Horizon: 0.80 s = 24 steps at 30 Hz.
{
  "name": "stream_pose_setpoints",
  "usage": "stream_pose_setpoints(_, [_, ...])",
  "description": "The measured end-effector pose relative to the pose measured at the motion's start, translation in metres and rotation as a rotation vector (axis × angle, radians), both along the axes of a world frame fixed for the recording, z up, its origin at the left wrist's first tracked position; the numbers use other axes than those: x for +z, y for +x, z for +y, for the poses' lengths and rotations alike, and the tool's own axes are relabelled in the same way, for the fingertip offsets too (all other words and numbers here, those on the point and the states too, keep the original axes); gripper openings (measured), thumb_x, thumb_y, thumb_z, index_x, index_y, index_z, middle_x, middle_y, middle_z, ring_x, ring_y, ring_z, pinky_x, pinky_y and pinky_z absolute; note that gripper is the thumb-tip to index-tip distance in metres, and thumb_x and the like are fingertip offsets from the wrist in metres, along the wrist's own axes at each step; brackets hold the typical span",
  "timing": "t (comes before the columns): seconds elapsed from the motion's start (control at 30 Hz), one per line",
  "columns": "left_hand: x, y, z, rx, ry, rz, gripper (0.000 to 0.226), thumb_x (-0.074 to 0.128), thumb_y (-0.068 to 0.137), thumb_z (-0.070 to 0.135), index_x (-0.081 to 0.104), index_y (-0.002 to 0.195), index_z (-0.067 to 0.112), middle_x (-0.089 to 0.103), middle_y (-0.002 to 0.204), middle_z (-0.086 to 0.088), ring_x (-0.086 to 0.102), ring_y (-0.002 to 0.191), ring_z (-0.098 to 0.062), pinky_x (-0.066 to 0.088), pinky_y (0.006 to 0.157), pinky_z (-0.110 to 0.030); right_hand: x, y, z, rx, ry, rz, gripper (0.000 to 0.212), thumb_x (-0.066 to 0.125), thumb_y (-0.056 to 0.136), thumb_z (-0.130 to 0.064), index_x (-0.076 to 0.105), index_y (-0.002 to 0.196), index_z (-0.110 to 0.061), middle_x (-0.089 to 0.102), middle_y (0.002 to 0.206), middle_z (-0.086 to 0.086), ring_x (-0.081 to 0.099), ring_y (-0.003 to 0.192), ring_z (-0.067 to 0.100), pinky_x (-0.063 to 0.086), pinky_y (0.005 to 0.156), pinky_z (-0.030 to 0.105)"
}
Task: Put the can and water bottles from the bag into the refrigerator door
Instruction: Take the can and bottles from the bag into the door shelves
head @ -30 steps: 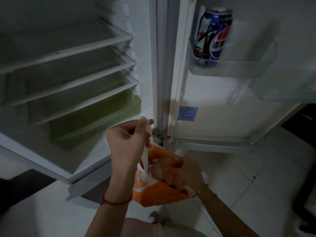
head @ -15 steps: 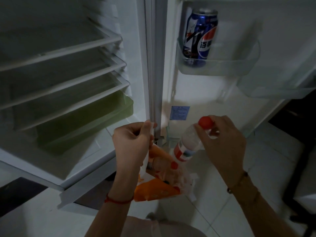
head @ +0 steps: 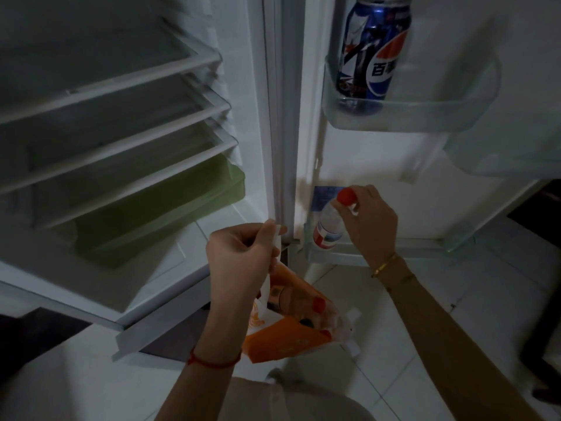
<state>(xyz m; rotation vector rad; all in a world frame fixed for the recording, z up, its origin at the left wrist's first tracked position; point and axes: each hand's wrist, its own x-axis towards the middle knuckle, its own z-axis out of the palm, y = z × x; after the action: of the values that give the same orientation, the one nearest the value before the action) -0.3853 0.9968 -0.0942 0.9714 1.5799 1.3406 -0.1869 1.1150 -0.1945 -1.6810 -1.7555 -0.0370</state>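
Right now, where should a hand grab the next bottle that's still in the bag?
Probably by its red cap and neck, coming from above through the bag's open mouth. The cap pokes up toward the opening while the body is hidden in the plastic. The left hand holds the bag's handle, keeping it open; the right hand grips another bottle the same way.

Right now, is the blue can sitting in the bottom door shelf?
No, the blue can stands in the upper door bin; the right hand lowers a water bottle into the bottom shelf.
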Motion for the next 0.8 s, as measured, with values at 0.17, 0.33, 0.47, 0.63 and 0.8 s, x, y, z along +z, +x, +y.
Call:
stream_pose_setpoints(0.17, [-0.003, -0.001, 0.003, 0.011, -0.035, 0.020, 0.025, 0.065, 0.092, 0.021, 0.077, 0.075, 0.008, 0.061, 0.052, -0.008, 0.052, 0.042, -0.012, 0.046, 0.050, -0.025, -0.016, -0.006, 0.013, 0.026, -0.088, 0.012, 0.035, 0.066, 0.086, -0.043, 0.063, 0.103, -0.013, 0.063, 0.100, 0.005, 0.063, 0.083, 0.020, 0.042, 0.067, 0.023])
stream_pose_setpoints(0.33, [-0.001, -0.001, 0.006, 0.028, -0.039, 0.033, 0.028, 0.063, 0.093, 0.020, 0.077, 0.072, 0.008, 0.060, 0.051, -0.011, 0.051, 0.042, -0.013, 0.046, 0.049, -0.026, -0.020, -0.015, 0.017, 0.018, -0.099, 0.034, 0.036, 0.067, 0.085, -0.042, 0.061, 0.103, -0.011, 0.063, 0.106, 0.006, 0.063, 0.085, 0.020, 0.040, 0.068, 0.020])
stream_pose_setpoints(0.47, [0.000, -0.001, 0.008, 0.026, -0.029, 0.029, 0.029, 0.063, 0.093, 0.020, 0.076, 0.074, 0.003, 0.058, 0.050, -0.009, 0.050, 0.043, -0.014, 0.047, 0.052, -0.028, -0.018, -0.018, 0.017, 0.053, -0.143, 0.102, 0.046, 0.069, 0.082, -0.044, 0.057, 0.107, -0.008, 0.058, 0.105, 0.008, 0.059, 0.087, 0.021, 0.041, 0.069, 0.022])
stream_pose_setpoints(0.63, [0.002, 0.002, 0.006, 0.022, -0.022, -0.015, 0.028, 0.063, 0.094, 0.020, 0.077, 0.072, 0.011, 0.059, 0.050, -0.010, 0.050, 0.043, -0.018, 0.046, 0.052, -0.032, -0.028, -0.013, -0.018, -0.016, -0.133, 0.309, 0.036, 0.067, 0.086, -0.041, 0.047, 0.077, -0.013, 0.043, 0.071, -0.004, 0.035, 0.057, 0.005, 0.029, 0.054, 0.012])
stream_pose_setpoints(0.8, [0.002, 0.003, 0.004, 0.027, 0.007, -0.034, 0.029, 0.062, 0.094, 0.018, 0.076, 0.070, 0.011, 0.059, 0.050, -0.009, 0.058, 0.046, -0.020, 0.050, 0.048, -0.012, -0.094, -0.001, -0.066, -0.027, -0.644, 0.322, 0.036, 0.062, 0.086, -0.018, 0.051, 0.053, -0.017, 0.050, 0.054, 0.002, 0.047, 0.054, 0.014, 0.039, 0.059, 0.025])
